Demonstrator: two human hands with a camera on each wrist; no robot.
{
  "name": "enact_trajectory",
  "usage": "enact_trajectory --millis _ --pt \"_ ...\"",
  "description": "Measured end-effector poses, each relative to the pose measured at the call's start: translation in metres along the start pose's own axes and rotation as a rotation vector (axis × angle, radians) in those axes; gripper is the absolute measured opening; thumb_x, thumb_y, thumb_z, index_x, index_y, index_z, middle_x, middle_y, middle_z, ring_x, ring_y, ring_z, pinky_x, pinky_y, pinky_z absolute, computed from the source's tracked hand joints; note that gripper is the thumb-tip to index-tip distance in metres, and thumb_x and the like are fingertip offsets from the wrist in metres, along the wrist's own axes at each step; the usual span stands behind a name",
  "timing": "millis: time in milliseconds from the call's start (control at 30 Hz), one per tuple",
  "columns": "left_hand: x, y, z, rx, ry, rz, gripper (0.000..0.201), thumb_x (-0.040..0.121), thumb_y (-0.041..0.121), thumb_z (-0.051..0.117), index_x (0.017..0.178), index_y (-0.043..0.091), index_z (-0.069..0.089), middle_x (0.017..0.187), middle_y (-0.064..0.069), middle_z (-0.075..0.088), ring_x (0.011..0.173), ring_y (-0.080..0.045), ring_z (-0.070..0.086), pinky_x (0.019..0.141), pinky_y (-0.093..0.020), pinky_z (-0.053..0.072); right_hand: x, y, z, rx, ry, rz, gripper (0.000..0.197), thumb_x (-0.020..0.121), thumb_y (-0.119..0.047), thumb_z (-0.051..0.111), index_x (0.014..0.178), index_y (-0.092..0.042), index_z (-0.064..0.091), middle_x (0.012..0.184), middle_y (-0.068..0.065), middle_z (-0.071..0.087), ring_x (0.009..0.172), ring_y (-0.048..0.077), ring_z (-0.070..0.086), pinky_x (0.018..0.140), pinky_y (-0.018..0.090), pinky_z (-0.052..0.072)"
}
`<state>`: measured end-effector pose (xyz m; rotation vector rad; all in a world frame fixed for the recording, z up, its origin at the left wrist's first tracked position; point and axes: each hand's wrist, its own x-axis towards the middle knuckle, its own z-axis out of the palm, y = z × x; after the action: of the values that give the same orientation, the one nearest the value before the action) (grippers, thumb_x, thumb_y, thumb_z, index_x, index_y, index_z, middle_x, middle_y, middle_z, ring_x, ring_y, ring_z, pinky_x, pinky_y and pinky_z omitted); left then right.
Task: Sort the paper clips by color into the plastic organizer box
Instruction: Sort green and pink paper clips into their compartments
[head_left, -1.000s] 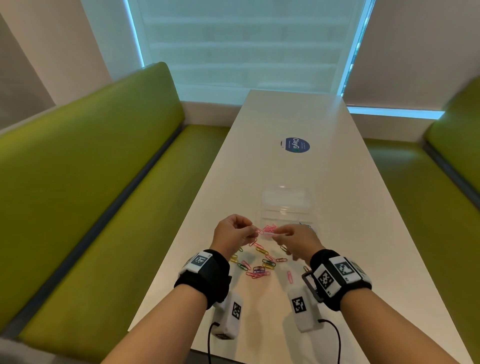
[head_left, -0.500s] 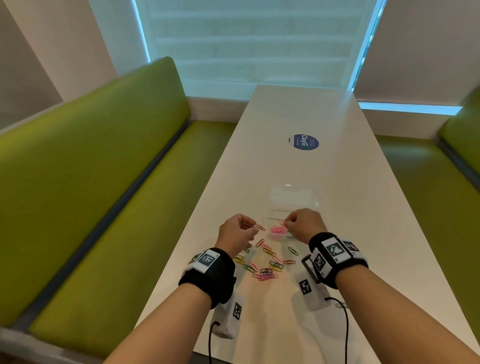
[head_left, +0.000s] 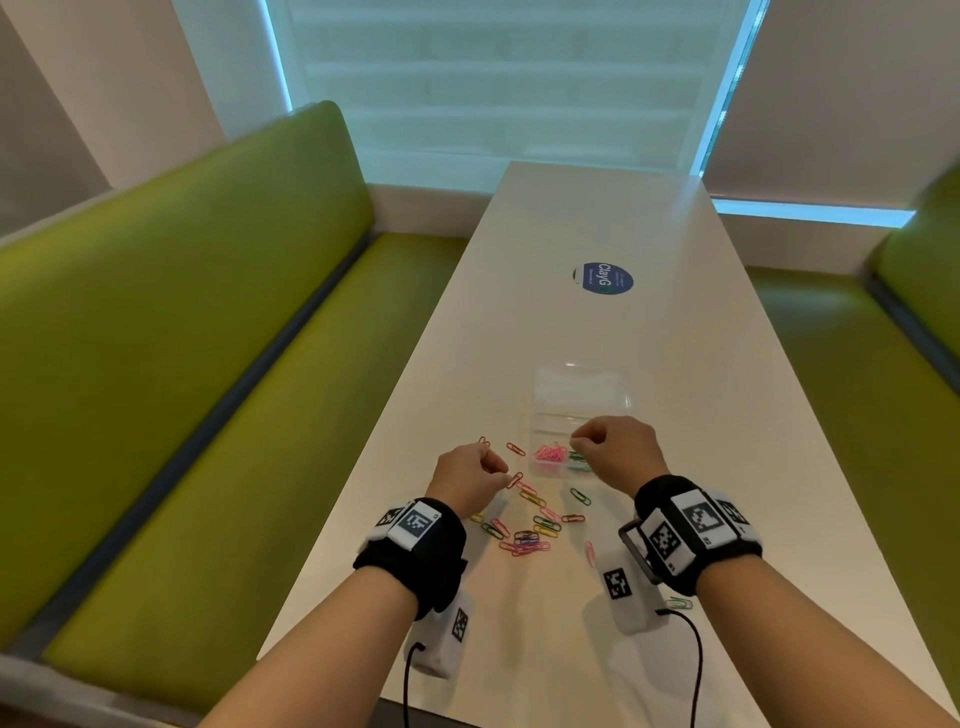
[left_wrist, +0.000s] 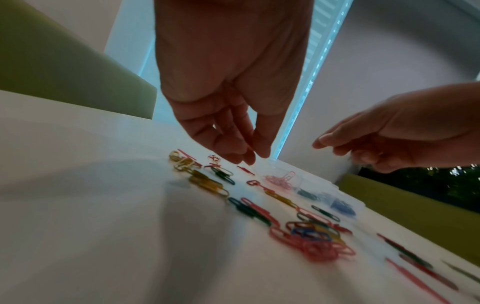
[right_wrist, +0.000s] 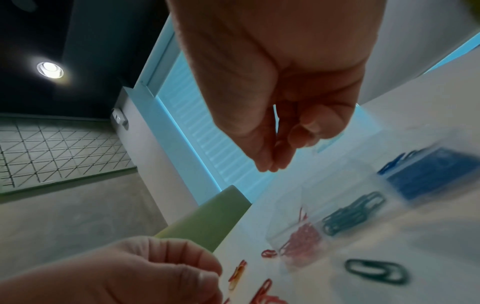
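Note:
A clear plastic organizer box lies on the white table. Its near compartments hold pink clips, green clips and blue clips. Several loose coloured clips are scattered in front of the box. My right hand hovers over the pink and green compartments, fingers loosely curled, nothing seen in them. My left hand has its fingertips drawn together just above a red clip on the table, holding nothing visible.
Green benches run along both sides of the table. A round blue sticker sits further up the tabletop. One clip lies near my right wrist. Wrist-camera cables trail off the table's near edge.
Both hands pinched a pink clip together a second ago. My right hand then moved over the box; my left hand drew back down to the loose clips.

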<state>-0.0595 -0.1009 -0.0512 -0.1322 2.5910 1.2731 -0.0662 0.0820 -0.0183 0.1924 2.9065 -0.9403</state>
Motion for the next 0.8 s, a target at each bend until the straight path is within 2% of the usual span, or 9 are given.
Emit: enact_trajectory --millis 67,133,267,333,433,500,567,667,800 --pt "-0.001 0.001 0.005 0.062 -0.025 0.014 0.016 0.088 0.019 0.065 0.101 0.011 0.068 0.102 -0.003 0.067 0.097 -0.018 0.062 0.087 -0.028 0.052 -0.008 0.008 -0.006 -0.012 -0.006 0.005 0.02 0.092 -0.021 0.056 0.101 -0.015 0.072 0.108 0.0 0.07 0.098 0.011 0.059 0.08 0.014 0.036" --pt "-0.002 0.002 0.012 0.102 -0.042 0.023 0.016 0.087 0.019 0.066 0.101 0.013 0.069 0.107 -0.003 0.067 0.1 -0.017 0.061 0.093 -0.028 0.051 -0.015 0.017 -0.011 -0.028 -0.024 0.011 0.02 0.092 -0.022 0.056 0.1 -0.015 0.073 0.109 -0.001 0.07 0.095 0.009 0.058 0.08 0.015 0.035" --pt "-0.003 0.007 0.026 0.219 -0.073 0.07 0.018 0.087 0.019 0.065 0.104 0.014 0.07 0.112 -0.004 0.066 0.105 -0.016 0.06 0.092 -0.026 0.048 -0.029 0.036 -0.019 -0.027 -0.027 0.053 0.019 0.091 -0.023 0.057 0.098 -0.014 0.073 0.107 -0.001 0.07 0.087 0.007 0.053 0.077 0.016 0.034" --pt "-0.003 0.009 0.03 0.33 -0.055 0.098 0.022 0.091 0.017 0.057 0.109 0.017 0.069 0.118 -0.004 0.063 0.113 -0.018 0.056 0.095 -0.029 0.047 -0.035 0.045 -0.021 -0.027 -0.03 0.079 0.019 0.092 -0.022 0.057 0.096 -0.014 0.073 0.104 0.0 0.071 0.084 0.006 0.052 0.074 0.016 0.035" --pt "-0.003 0.013 0.033 0.487 -0.023 0.122 0.03 0.096 0.016 0.047 0.117 0.024 0.065 0.124 -0.004 0.056 0.118 -0.02 0.052 0.094 -0.031 0.045 -0.04 0.055 -0.024 -0.049 -0.034 0.1 0.019 0.092 -0.021 0.056 0.096 -0.014 0.073 0.102 0.001 0.071 0.082 0.006 0.051 0.062 0.013 0.033" --pt "-0.002 0.015 0.033 0.555 -0.016 0.136 0.032 0.097 0.014 0.044 0.118 0.026 0.065 0.125 -0.005 0.055 0.12 -0.02 0.049 0.094 -0.031 0.045 -0.042 0.058 -0.025 -0.054 -0.031 0.106 0.019 0.091 -0.022 0.056 0.096 -0.013 0.073 0.103 0.001 0.07 0.081 0.006 0.051 0.062 0.012 0.032" --pt "0.0 0.018 0.033 0.597 -0.019 0.146 0.029 0.097 0.015 0.045 0.115 0.023 0.066 0.123 -0.005 0.057 0.123 -0.02 0.045 0.096 -0.032 0.044 -0.043 0.06 -0.025 -0.045 -0.027 0.114 0.018 0.091 -0.022 0.057 0.096 -0.014 0.073 0.103 0.001 0.07 0.082 0.007 0.051 0.064 0.012 0.033" --pt "0.002 0.021 0.032 0.628 -0.041 0.131 0.024 0.095 0.023 0.053 0.115 0.018 0.066 0.124 -0.006 0.056 0.127 -0.02 0.042 0.1 -0.034 0.045 -0.042 0.06 -0.022 -0.033 -0.034 0.122 0.017 0.09 -0.022 0.058 0.095 -0.014 0.073 0.103 0.001 0.07 0.082 0.007 0.052 0.059 0.008 0.033" --pt "0.003 0.019 0.027 0.58 -0.035 0.103 0.022 0.089 0.028 0.064 0.108 0.019 0.068 0.125 -0.006 0.052 0.121 -0.019 0.049 0.097 -0.031 0.044 -0.04 0.054 -0.015 -0.013 -0.065 0.115 0.018 0.09 -0.02 0.057 0.098 -0.013 0.072 0.108 0.001 0.069 0.084 0.008 0.054 0.069 0.013 0.039"
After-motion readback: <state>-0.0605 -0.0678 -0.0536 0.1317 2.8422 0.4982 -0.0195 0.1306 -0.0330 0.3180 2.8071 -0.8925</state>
